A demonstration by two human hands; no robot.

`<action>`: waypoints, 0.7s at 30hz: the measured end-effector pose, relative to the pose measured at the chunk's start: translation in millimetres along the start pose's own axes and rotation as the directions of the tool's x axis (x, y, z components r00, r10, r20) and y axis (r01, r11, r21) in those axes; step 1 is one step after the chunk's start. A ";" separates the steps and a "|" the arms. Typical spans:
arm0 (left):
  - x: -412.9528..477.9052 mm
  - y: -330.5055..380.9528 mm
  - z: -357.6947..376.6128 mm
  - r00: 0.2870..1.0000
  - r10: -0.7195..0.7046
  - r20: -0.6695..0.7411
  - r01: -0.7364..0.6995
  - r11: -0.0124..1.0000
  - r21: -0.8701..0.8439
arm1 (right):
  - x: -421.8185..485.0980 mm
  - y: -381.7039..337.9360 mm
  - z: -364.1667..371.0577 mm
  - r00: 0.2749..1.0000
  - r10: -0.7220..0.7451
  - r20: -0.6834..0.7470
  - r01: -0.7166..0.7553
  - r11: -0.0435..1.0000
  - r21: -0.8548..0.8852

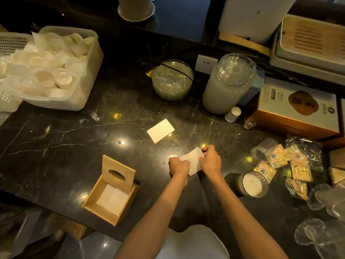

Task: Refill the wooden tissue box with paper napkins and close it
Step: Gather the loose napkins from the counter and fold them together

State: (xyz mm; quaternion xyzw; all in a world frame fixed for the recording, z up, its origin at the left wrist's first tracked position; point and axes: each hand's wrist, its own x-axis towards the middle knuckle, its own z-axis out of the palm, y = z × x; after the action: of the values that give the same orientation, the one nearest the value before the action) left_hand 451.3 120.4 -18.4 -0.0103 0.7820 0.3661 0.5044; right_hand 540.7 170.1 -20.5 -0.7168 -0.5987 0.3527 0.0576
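Note:
The wooden tissue box stands open near the counter's front edge, its slotted lid raised upright at the back. White napkins lie flat inside it. To the right of the box, above the counter, my left hand and my right hand both grip a small stack of white napkins between them. One more folded napkin lies alone on the dark marble counter, beyond my hands.
A plastic bin of white lids sits at the back left. A glass bowl and a tall lidded jar stand behind. A candle glass, packets, glass dishes and a carton crowd the right.

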 end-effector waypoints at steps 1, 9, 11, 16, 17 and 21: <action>-1.7 2.5 -5.0 0.999 0.010 0.033 -0.010 1.000 0.000 | 0.5 1.2 -0.3 1.000 0.018 0.011 -0.018 0.999 0.039; 19.3 36.3 -35.2 0.980 0.196 -0.015 -0.197 0.978 -0.063 | 16.2 -42.9 -2.7 0.967 -0.110 0.228 0.009 0.915 0.403; 29.3 51.5 -42.4 0.983 0.182 -0.041 -0.186 0.970 -0.159 | 26.2 -73.1 -5.4 0.940 -0.173 0.294 0.027 0.898 0.440; 54.4 80.6 -60.1 0.982 0.106 -0.154 -0.156 0.920 -0.361 | 56.2 -141.7 -2.3 0.866 -0.253 0.432 0.089 0.926 0.366; 59.9 83.7 -61.8 0.975 0.091 -0.201 -0.158 0.923 -0.350 | 61.9 -148.7 4.5 0.876 -0.258 0.408 0.136 0.942 0.305; 77.9 94.4 -64.3 0.935 0.060 -0.348 -0.111 0.986 -0.127 | 75.1 -158.2 36.3 0.888 -0.336 0.315 0.349 0.937 0.017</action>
State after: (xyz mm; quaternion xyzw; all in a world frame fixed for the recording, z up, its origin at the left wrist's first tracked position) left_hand 326.5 179.5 -13.0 -0.0762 0.8290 0.4360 0.3418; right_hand 393.1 269.0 -0.5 -0.5359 -0.7241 0.4340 0.0089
